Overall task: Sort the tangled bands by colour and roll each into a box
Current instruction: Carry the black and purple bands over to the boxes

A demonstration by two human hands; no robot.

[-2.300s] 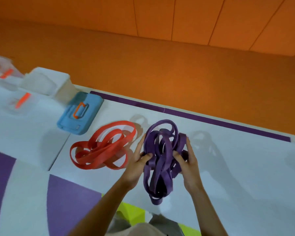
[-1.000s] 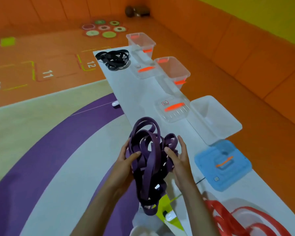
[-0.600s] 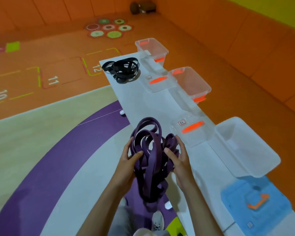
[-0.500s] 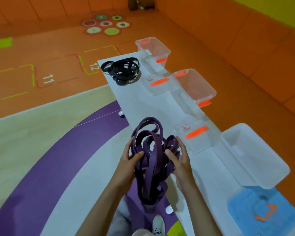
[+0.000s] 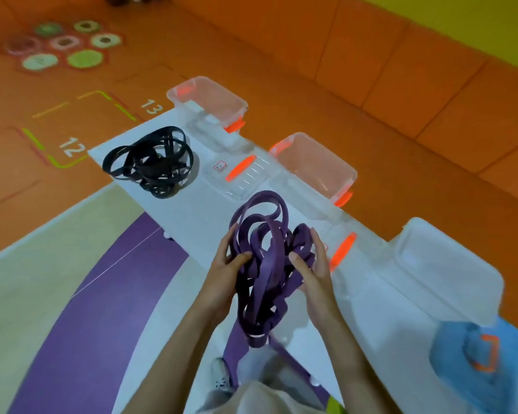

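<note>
Purple bands (image 5: 263,264): L hand (image 5: 222,270) & R hand (image 5: 314,273) each curl round tangle, over table (image 5: 198,210) near edge; black bands (image 5: 150,162) far-left, bare top between.

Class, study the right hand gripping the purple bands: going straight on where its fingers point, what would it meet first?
Probably the middle clear box, straight beyond the fingers of the right hand. The hand holds the purple bands above the white table, so depth is uncertain.
</note>
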